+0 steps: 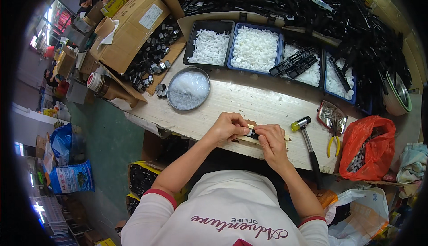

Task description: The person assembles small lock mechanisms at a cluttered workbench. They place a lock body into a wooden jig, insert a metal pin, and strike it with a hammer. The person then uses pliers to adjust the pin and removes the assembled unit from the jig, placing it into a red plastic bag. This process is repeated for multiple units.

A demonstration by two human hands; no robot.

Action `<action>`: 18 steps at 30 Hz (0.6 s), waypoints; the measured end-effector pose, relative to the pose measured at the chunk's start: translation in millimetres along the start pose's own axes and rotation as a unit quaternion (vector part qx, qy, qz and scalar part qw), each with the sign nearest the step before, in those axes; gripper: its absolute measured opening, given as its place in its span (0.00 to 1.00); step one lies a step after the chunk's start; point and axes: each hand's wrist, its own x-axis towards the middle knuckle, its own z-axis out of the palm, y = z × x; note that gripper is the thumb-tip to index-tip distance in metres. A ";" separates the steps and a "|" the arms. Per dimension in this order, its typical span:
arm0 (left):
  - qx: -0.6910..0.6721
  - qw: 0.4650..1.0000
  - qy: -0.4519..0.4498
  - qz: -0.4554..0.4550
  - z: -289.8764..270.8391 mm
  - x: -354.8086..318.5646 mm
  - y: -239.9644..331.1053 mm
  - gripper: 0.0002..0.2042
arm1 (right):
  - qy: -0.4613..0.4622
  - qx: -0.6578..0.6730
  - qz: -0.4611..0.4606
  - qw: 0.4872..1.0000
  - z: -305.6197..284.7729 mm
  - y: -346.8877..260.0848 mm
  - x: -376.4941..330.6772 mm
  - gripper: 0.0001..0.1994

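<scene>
Close to the front edge of the pale workbench (232, 94), both my hands meet at a small black part (253, 134) with a light top face. It lies over a narrow yellowish wooden strip (287, 137). My left hand (229, 128) pinches the part's left end between thumb and fingertips. My right hand (273, 141) has its fingers bent over the right end. The fingers cover much of the part, so its exact kind cannot be made out. Right of my right hand lies a hammer (307, 141) with a yellow-and-black head and black handle.
Behind my hands stand a round dish of whitish material (189, 88) and bins of small white pieces (255, 48). Black parts (356, 36) are heaped at the back right. A cardboard box (131, 30) stands left. Yellow-handled pliers (333, 146) and a red bag (370, 148) lie right.
</scene>
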 end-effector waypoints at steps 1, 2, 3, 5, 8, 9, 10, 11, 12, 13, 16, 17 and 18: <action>0.009 1.000 0.012 0.024 2.2 -0.8 -2.0 0.04 | -0.002 0.006 0.001 1.000 0.0 0.1 0.7 0.08; 0.039 0.996 0.028 0.072 3.8 0.9 -6.9 0.04 | -0.004 0.011 0.002 1.000 -1.3 -0.8 2.3 0.08; 0.069 0.990 0.043 0.119 4.7 4.6 -14.0 0.05 | -0.005 0.015 0.002 1.000 -2.6 -1.7 3.7 0.07; 0.185 0.961 0.071 0.195 9.3 4.7 -14.9 0.06 | 0.018 0.046 0.023 0.998 -7.7 -1.4 3.0 0.07; 0.377 0.888 0.098 0.245 17.7 -0.4 5.7 0.08 | 0.108 -0.038 0.022 0.993 -34.0 6.0 7.1 0.07; 0.402 0.877 0.103 0.243 17.3 2.4 15.1 0.08 | 0.122 -0.085 0.042 0.988 -51.2 9.0 10.0 0.07; 0.426 0.865 0.108 0.240 15.8 7.3 24.2 0.09 | 0.135 -0.132 0.061 0.980 -68.8 16.5 14.1 0.07; 0.448 0.832 0.167 0.282 12.4 22.0 30.4 0.09 | 0.140 -0.219 0.079 0.962 -86.4 31.0 14.9 0.07; 0.445 0.824 0.205 0.284 9.3 35.4 43.9 0.09 | 0.144 -0.305 0.097 0.936 -102.6 45.1 15.1 0.07; 0.453 0.779 0.248 0.357 4.8 51.2 57.4 0.11 | 0.125 -0.348 0.127 0.920 -115.6 56.8 13.8 0.07; 0.486 0.730 0.337 0.343 6.6 84.0 100.0 0.12 | 0.062 -0.444 0.192 0.873 -132.9 80.7 17.5 0.08; 0.502 0.721 0.346 0.330 9.2 97.9 110.6 0.13 | 0.042 -0.461 0.207 0.862 -134.9 86.1 18.0 0.08; 0.518 0.710 0.359 0.315 9.3 105.8 118.0 0.14 | 0.019 -0.475 0.219 0.852 -134.8 89.9 19.7 0.08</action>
